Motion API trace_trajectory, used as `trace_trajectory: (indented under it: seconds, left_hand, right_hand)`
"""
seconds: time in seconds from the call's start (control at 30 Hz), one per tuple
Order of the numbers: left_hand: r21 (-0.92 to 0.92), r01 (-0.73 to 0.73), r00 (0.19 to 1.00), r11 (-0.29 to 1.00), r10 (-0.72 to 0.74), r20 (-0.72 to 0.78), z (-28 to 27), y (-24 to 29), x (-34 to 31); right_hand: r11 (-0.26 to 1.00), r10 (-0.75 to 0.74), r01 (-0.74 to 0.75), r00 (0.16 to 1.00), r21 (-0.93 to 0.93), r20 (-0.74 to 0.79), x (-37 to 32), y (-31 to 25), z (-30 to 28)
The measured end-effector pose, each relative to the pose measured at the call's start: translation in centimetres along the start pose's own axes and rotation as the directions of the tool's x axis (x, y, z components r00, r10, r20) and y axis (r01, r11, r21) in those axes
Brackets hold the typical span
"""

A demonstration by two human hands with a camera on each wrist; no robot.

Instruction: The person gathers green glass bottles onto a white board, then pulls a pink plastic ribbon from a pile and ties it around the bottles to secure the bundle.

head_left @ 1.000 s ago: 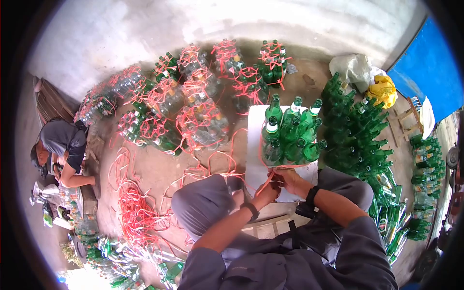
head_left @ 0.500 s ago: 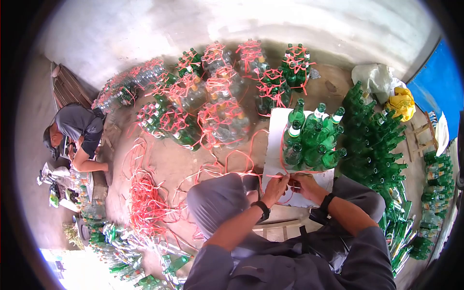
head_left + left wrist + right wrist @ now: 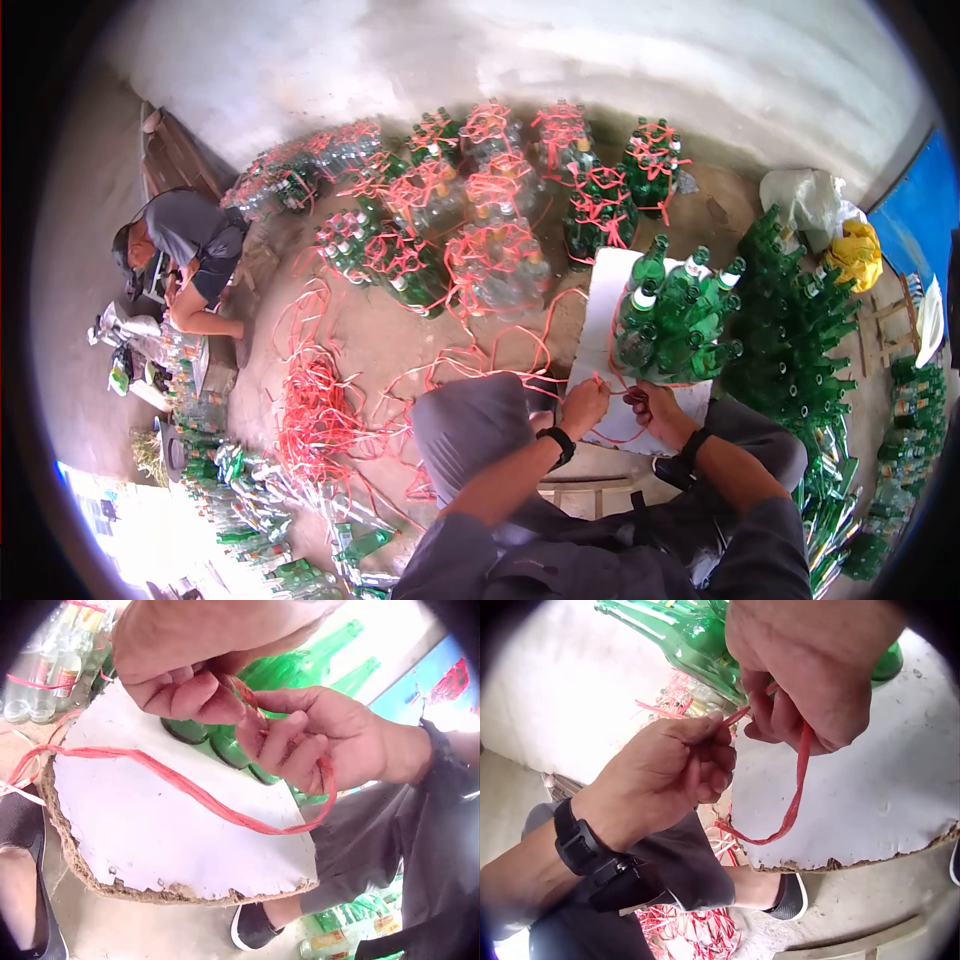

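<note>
Several green glass bottles (image 3: 672,325) stand bunched on a white board (image 3: 597,310), a red plastic strap (image 3: 640,384) running around them low down. Close in front of the bunch, my left hand (image 3: 585,405) pinches the strap between thumb and finger. Beside it, my right hand (image 3: 657,408) holds the strap in curled fingers. A short taut piece of red strap (image 3: 737,716) spans the two hands in the right wrist view. From the right hand a loose length (image 3: 202,796) droops across the board, as the left wrist view shows.
Tied bundles of bottles (image 3: 497,262) line the wall. A tangled heap of red strap (image 3: 318,410) lies on the floor to the left. Untied green bottles (image 3: 785,330) crowd the right side. Another person (image 3: 190,250) sits bent over at far left.
My hands, overlapping at the strap a second ago, have drawn apart, the left one to the left, with strap stretched between them. The head view has shifted, so the scene sits further right and lower.
</note>
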State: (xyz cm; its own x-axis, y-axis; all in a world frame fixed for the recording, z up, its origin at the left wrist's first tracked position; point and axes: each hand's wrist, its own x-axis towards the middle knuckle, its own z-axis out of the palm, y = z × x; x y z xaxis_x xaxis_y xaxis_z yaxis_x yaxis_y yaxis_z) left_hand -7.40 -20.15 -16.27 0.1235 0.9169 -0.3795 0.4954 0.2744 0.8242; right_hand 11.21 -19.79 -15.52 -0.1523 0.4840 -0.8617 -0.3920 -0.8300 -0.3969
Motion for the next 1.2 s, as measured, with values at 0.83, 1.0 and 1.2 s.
trace_trajectory:
  seconds: [0.83, 1.0, 1.2]
  left_hand:
    - [-0.456, 0.059, 0.988, 0.888, 0.014, 0.155, 1.2, 1.5, 0.0]
    - [-0.461, 0.070, 0.985, 0.884, 0.013, 0.175, 1.0, 1.7, -0.3]
    - [-0.550, 0.074, 0.988, 0.832, 0.015, 0.156, 0.9, 1.8, 0.1]
  right_hand:
    - [0.999, -0.042, 0.044, 0.994, -0.023, 0.104, -0.7, 0.4, -0.7]
    - [0.996, -0.073, 0.078, 0.991, -0.044, 0.113, -1.1, 0.1, -0.3]
    - [0.995, -0.087, 0.093, 0.986, -0.037, 0.141, -1.3, 0.4, -0.3]
